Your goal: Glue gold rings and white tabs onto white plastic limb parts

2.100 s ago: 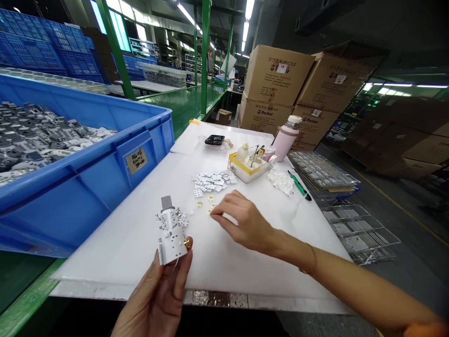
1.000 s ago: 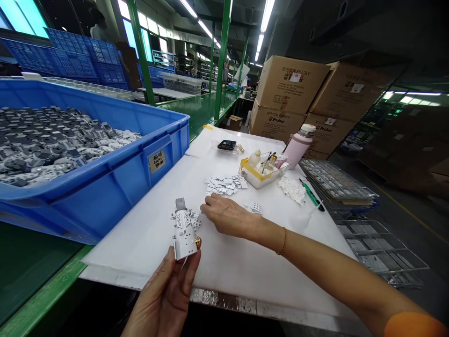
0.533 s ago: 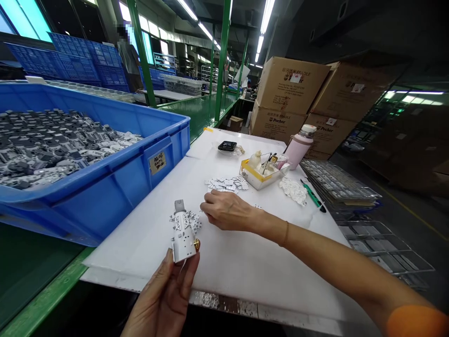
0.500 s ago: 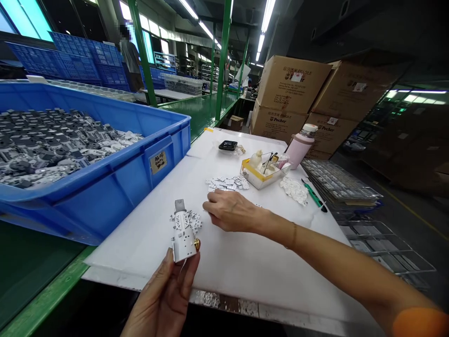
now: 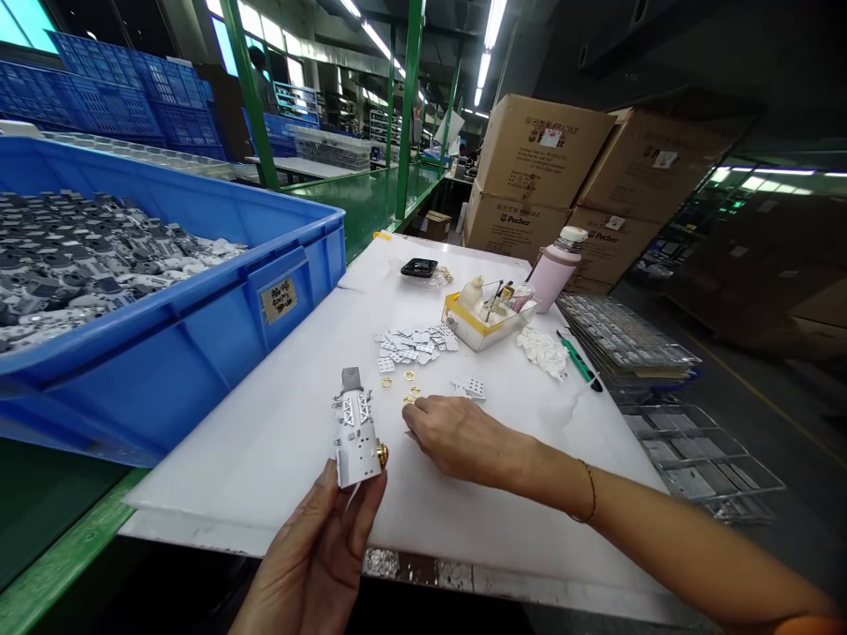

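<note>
My left hand (image 5: 324, 538) is closed around the lower end of a white and grey model part (image 5: 358, 441), held upright above the table. The part has a grey block on top, lattice-like pieces on its face and a gold round piece (image 5: 382, 455) at its lower right. To the right, my right hand (image 5: 456, 438) is low over the table with its fingers pinched together; what they hold, if anything, is hidden. Small gold rings (image 5: 409, 376) lie just beyond its fingertips. A few white perforated plates (image 5: 471, 387) rest behind that hand.
A pile of white plates (image 5: 416, 344) lies farther back. Beyond are a yellow-edged tray (image 5: 486, 333) of small tools, a pink bottle (image 5: 554, 272), crumpled white tissue (image 5: 543, 351) and a green tool (image 5: 580, 362). A blue bin (image 5: 198, 370) full of parts borders the left; cartons (image 5: 539, 163) stand behind.
My right hand has come lower and closer to me, uncovering the gold rings and perforated plates. My left hand keeps its hold on the model part, slightly farther right in view. The view has shifted a little.
</note>
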{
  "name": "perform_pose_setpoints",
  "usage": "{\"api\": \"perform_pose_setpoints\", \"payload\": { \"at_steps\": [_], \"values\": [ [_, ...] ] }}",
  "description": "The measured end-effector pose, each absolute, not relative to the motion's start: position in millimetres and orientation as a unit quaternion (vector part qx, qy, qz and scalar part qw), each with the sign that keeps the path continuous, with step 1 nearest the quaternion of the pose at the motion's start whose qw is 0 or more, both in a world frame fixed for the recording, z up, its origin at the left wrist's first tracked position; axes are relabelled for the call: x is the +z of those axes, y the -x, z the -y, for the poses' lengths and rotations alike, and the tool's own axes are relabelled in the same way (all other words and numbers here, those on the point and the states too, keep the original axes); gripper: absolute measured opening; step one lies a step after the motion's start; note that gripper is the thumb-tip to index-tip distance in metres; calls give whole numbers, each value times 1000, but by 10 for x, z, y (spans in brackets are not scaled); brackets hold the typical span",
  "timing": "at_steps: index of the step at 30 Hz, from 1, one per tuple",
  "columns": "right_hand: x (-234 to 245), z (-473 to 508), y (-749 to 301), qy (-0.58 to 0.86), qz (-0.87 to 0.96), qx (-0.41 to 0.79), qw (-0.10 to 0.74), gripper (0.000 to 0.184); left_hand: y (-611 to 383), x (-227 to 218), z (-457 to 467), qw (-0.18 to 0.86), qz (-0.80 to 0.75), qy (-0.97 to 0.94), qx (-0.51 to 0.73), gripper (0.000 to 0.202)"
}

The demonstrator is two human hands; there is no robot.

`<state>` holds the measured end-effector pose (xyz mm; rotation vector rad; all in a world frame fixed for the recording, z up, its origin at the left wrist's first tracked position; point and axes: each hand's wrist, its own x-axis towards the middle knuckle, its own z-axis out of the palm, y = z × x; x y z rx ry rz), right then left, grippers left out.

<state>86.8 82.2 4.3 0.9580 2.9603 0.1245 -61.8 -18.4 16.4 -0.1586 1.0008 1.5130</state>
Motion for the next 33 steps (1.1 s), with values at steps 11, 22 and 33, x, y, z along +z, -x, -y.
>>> {"api": "perform_pose_setpoints", "payload": {
  "at_steps": [11,22,33],
  "values": [
    [-188,-721,-940,-261,-960,37,-92,22,508,190,175,637,-403,47,656,35],
    [-6,-638,-987,-312,-884,-45,-346,16,454,189,113,640,-379,69,665,39],
    [136,-466,-957,-244,-817,-49,-519,14,255,119,100,670,-342,43,658,31]
  ]
}}
